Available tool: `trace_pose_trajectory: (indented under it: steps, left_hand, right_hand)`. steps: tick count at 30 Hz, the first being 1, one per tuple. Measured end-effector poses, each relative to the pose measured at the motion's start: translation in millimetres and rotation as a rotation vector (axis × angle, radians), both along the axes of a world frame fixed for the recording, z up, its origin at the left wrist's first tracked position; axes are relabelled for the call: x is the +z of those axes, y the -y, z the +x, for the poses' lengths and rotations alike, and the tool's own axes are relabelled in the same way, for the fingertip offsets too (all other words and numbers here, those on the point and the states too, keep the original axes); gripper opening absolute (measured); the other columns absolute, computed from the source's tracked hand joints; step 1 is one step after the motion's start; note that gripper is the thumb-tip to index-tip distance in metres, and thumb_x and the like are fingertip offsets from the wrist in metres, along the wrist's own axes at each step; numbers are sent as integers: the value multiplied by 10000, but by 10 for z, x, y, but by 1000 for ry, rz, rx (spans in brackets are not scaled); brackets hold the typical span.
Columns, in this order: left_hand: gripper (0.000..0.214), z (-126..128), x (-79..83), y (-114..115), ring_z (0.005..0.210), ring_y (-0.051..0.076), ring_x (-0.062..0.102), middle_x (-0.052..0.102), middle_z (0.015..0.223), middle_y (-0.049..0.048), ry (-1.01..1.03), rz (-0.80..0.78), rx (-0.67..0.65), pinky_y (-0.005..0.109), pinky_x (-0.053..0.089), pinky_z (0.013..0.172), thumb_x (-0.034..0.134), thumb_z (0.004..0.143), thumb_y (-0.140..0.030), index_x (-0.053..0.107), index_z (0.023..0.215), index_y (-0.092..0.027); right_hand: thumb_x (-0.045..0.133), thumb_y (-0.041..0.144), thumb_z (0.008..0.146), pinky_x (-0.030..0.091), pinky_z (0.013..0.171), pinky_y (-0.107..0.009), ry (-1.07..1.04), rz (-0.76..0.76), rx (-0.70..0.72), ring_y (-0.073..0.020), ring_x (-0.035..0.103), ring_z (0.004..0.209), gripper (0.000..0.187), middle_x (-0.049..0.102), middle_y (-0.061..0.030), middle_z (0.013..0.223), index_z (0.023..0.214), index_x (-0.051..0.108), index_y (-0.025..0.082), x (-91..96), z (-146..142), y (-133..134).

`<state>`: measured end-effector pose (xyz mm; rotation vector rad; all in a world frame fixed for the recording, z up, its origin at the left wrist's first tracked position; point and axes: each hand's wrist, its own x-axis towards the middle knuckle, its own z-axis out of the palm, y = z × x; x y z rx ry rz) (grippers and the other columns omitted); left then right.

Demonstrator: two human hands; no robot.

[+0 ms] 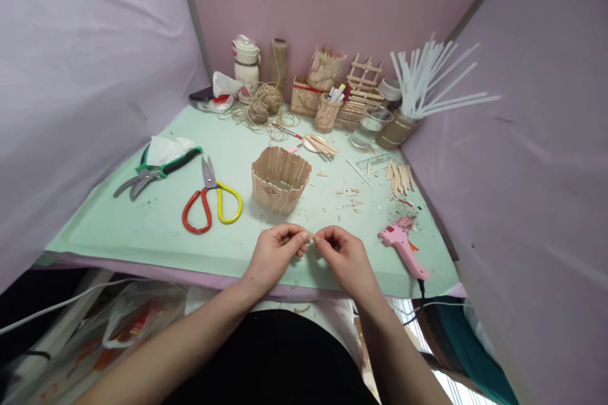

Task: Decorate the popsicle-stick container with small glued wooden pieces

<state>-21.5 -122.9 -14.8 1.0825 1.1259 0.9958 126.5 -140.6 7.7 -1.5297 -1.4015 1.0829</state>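
My left hand [285, 247] and my right hand [339, 253] meet over the near edge of the table, fingertips pinched together. Between them shows a tiny pale, wood-coloured piece [311, 236], mostly hidden by the fingers; both hands appear to grip it. Just beyond my hands stands a basket made of wooden craft sticks [280, 196], upright and open at the top. Scissors with one red and one yellow handle [209, 193] lie to its left. A pink glue gun [403, 247] rests on its side to the right of my right hand.
Green-handled pruning shears [156, 168] lie far left. Wood scraps [354, 199] and cut sticks [399, 178] are scattered at the right. Along the back stand a bottle [247, 66], twine balls [266, 101], a cup of water [368, 130] and white glue sticks [422, 69] in a container.
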Motion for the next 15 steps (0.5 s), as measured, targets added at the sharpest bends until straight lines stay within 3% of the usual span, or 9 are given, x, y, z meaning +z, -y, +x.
trace_pose_trajectory:
  steps: [11, 15]
  left_hand:
    - [199, -13, -6, -17, 584, 101, 566, 642, 631, 1, 7, -1, -15, 217, 459, 594, 669, 764, -343, 678, 772, -145]
    - [213, -12, -9, -20, 596, 108, 571, 651, 636, 7, 30, -7, 23, 226, 466, 612, 678, 756, -361, 687, 770, -149]
  right_hand:
    - [586, 339, 808, 412, 593, -237, 3, 24, -1, -131, 523, 631, 195, 616, -2, 671, 721, 623, 169, -34, 3, -4]
    - [606, 369, 804, 466, 653, -267, -59, 14, -19, -160, 591, 691, 216, 687, -33, 750, 794, 679, 166, -28, 11, 2]
